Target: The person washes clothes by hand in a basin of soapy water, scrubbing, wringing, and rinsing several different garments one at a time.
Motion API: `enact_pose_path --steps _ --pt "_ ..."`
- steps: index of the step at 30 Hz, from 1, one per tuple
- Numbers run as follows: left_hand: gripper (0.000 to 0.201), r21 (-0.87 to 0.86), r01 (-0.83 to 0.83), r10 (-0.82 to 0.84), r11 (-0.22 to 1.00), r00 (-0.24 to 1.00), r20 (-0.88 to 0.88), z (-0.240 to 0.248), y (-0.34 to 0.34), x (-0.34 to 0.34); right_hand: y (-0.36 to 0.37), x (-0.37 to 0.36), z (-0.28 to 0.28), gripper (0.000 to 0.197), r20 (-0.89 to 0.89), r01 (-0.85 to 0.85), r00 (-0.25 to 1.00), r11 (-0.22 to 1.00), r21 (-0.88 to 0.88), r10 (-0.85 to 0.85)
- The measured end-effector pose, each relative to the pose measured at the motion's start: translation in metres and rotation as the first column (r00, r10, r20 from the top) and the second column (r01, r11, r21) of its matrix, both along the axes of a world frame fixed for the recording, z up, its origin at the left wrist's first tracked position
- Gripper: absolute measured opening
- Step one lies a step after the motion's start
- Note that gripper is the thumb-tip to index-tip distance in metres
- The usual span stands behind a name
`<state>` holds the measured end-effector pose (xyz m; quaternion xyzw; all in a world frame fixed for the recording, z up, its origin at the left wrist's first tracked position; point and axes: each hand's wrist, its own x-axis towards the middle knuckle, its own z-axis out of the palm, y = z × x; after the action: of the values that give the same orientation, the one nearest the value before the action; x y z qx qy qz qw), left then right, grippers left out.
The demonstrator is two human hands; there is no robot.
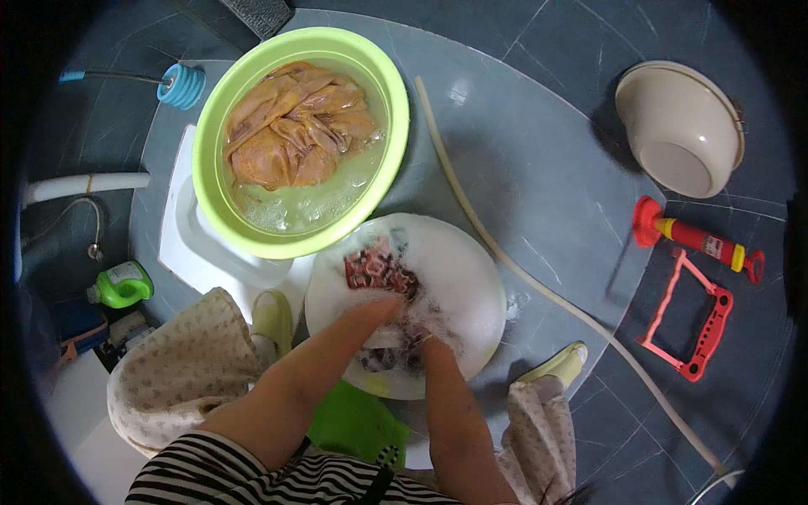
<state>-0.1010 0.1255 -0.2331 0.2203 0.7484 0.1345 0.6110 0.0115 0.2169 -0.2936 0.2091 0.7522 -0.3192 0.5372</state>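
Both arms reach down into a round basin (502, 320) filled with white suds. My left hand (389, 309) dips into the foam against a red, black and white patterned cloth (379, 268), which bunches up above the surface. Lower and to the right, my right hand (433, 343) is sunk in the suds near the same wet cloth. Foam and splashing cover the fingers of both hands, so their grip is hidden. A darker piece of fabric (379, 360) shows through the foam between my forearms.
A lime-green tub (396, 93) holding orange-brown cloth in water overlaps a white squat toilet (189, 244). A pale hose (539, 286) crosses the floor at right. Beyond lie a beige basin (682, 126), a red plunger pump (703, 241) and a red frame (707, 332). A green bottle (126, 284) stands left.
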Motion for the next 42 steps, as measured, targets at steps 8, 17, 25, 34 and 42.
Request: enact_pose_path --steps 8,17,25,34,42 --pt "0.049 -0.03 0.006 -0.017 1.0 0.933 -0.359 -0.025 0.021 -0.039 0.023 0.006 -0.032 0.036 0.117 0.158 0.98 0.987 0.039 -0.162" --pt "0.082 0.131 0.18 -0.104 0.975 0.888 -0.448 0.078 0.003 -0.017 0.044 -0.031 0.027 0.032 -0.853 0.695 0.495 0.664 0.276 -0.164" --pt "0.102 0.084 0.63 -0.361 0.772 0.543 -0.758 0.129 -0.038 -0.038 -0.045 -0.003 0.193 0.036 -0.794 0.302 0.601 0.946 0.115 -0.095" --pt "0.09 0.063 0.422 -0.304 0.904 0.74 -0.6 0.067 -0.057 0.025 -0.069 0.01 0.131 0.047 -0.781 0.452 0.62 0.781 0.431 0.072" --pt "0.048 0.186 -0.332 0.326 0.925 0.943 0.064 -0.005 -0.049 0.006 -0.035 -0.015 0.07 0.047 -0.588 0.57 0.693 0.817 0.09 -0.418"
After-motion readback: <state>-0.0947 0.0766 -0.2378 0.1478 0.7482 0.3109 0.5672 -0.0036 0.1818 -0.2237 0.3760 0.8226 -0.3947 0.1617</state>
